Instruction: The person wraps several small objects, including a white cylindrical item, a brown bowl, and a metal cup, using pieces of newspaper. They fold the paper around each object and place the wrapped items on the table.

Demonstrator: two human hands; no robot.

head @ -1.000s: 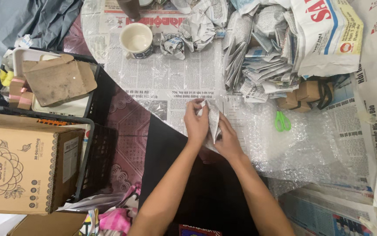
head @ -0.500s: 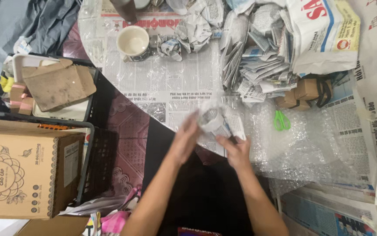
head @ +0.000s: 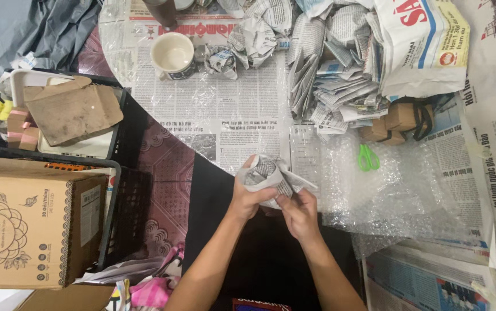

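Both hands meet at the near edge of the surface (head: 202, 109), just over the lap. The left hand (head: 246, 198) cups a newspaper-wrapped bundle (head: 268, 175) from below, grip closed around it so the paper can't spring open. The right hand (head: 299, 213) pinches a loose flap at the bundle's underside, fingers tight on the paper. Bubble wrap (head: 397, 196) lies spread just to the right, green scissors (head: 366, 158) resting on it within reach. A white cup (head: 172, 55) stands at the far edge beside crumpled newspaper (head: 340, 75).
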